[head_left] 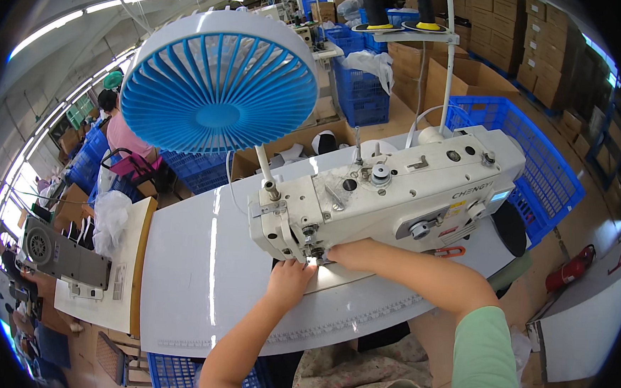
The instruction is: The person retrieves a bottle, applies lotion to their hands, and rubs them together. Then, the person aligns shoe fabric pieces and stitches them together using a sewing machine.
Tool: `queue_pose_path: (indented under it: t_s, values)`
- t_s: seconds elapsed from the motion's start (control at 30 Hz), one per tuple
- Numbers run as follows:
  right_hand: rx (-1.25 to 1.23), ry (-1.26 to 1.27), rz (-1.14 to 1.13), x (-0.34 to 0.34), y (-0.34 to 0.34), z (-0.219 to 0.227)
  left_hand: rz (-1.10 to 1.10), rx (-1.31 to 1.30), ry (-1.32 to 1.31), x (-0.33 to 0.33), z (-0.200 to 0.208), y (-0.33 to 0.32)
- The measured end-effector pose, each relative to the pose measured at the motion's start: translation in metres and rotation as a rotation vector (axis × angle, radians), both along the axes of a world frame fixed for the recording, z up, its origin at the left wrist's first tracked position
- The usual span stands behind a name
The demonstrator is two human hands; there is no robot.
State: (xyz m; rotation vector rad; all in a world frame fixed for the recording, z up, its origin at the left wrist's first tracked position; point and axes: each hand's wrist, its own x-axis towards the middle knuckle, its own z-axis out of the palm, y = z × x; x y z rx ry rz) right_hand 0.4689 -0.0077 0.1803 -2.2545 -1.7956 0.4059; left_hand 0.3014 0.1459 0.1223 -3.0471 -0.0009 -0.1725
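Observation:
A white sewing machine (389, 192) stands on a pale work table (186, 257), its needle area lit by a small lamp. My left hand (289, 282) is closed, its fingers pressed together at the front of the needle area. Beside it, my right hand (353, 254) reaches in under the machine's arm, curled close to the presser foot. The fingertips of both hands nearly meet there. A bit of dark material shows by the left fingers; whatever the hands pinch is too small or hidden to name.
A blue-bladed round fan (219, 117) hangs over the table's left side. Two thread cones (428, 9) stand on a rack behind. At the right sits a blue crate (546, 173), with an orange-handled tool (450, 252) under the machine's arm. A ruler strip (316, 331) edges the table.

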Motion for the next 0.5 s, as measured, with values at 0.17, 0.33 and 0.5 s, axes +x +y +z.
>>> queue_pose_path:
  t_s: [0.17, 0.33, 0.5]
  values:
    - [0.146, 0.174, 0.007, -0.003, 0.001, -0.004, -0.010, -0.001, -0.064, -0.002, 0.004, -0.003]
    - [0.122, 0.003, 0.121, -0.001, 0.004, -0.013, -0.005, -0.081, -0.186, -0.011, 0.001, -0.004]
    - [0.178, -0.276, 0.259, 0.000, 0.004, -0.028, 0.007, -0.138, -0.365, -0.016, -0.011, 0.000]
